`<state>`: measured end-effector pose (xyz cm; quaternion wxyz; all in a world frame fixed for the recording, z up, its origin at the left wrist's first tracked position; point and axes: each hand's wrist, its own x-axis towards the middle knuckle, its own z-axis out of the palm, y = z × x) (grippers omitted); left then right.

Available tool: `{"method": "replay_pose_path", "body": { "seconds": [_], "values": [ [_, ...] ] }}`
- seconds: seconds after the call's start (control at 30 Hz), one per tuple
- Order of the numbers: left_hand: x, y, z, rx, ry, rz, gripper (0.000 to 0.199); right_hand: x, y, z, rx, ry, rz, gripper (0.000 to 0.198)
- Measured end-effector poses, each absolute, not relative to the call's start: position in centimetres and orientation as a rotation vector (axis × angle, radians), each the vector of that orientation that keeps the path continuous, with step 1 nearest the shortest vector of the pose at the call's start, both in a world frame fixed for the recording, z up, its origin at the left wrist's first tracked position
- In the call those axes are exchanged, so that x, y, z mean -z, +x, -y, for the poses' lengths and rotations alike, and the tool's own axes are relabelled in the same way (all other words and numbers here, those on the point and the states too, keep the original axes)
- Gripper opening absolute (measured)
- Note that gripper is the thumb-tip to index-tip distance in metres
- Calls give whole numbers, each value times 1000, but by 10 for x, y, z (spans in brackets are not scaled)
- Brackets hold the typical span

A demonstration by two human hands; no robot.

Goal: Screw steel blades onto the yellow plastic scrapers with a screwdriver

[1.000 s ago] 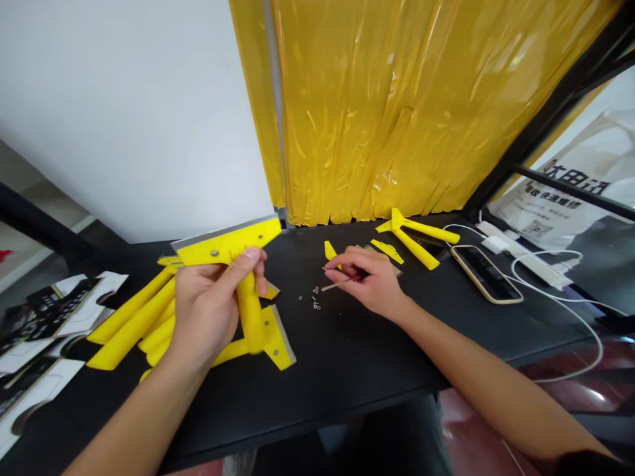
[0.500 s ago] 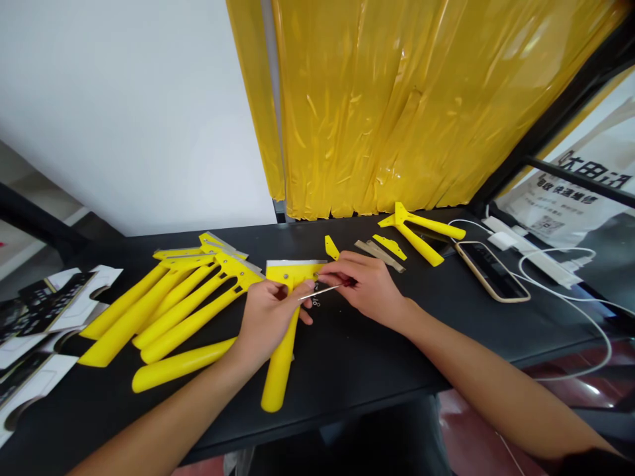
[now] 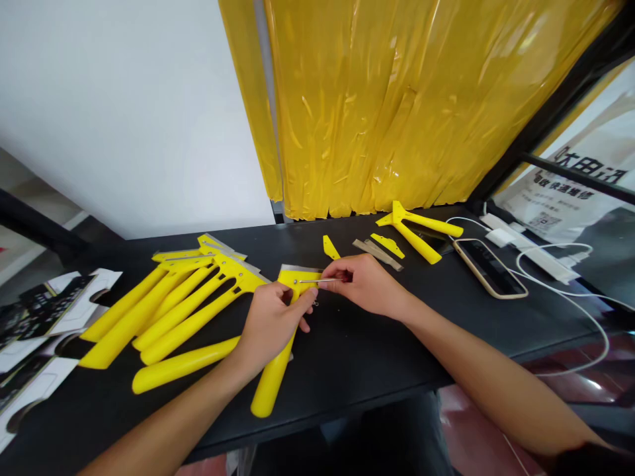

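My left hand (image 3: pixel 270 318) is closed around the neck of a yellow scraper (image 3: pixel 272 383), whose handle slants down toward the table's front edge. A grey blade runs along the top of its head. Pinched in my right hand (image 3: pixel 371 285) is a screwdriver (image 3: pixel 317 281); its thin metal shaft lies nearly level across the scraper's head, the tip close to a screw. My right fingers hide most of its handle and the head's right end. Small metal screws (image 3: pixel 315 303) lie beside my left fingertips.
Several yellow scrapers (image 3: pixel 183 311) are piled on the left, next to white-and-black cardboard packaging (image 3: pixel 54 337). Behind my right hand lie loose blades (image 3: pixel 380 254) and yellow clamp plates (image 3: pixel 388 245). Farther right are yellow handles (image 3: pixel 419 241), a phone (image 3: pixel 489 268) and a power strip (image 3: pixel 530 248) with white cables.
The screwdriver has swung from a slanted position below the scraper's head to nearly level across it, its tip now near the screw. The scraper has tilted slightly, its handle end shifting left.
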<state>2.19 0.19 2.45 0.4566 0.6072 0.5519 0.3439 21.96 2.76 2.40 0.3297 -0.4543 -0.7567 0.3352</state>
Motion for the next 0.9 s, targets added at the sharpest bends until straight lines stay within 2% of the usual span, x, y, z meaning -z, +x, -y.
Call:
{"method": "replay_pose_path", "body": {
  "seconds": [0.23,0.43,0.67,0.9],
  "values": [
    [-14,22,-7,-864,1429,-1333,32,-9,212,-33,-867,-1269,1880,15],
    [-7,18,-19,-919,1213,-1215,29,-2,213,-42,-897,-1202,1707,30],
    [-5,11,-32,-1020,1043,-1159,25,-21,238,-46,-439,-1054,1891,21],
    [-5,8,-37,-1072,1047,-1171,25,-28,239,-41,-307,-948,1995,17]
  ]
}}
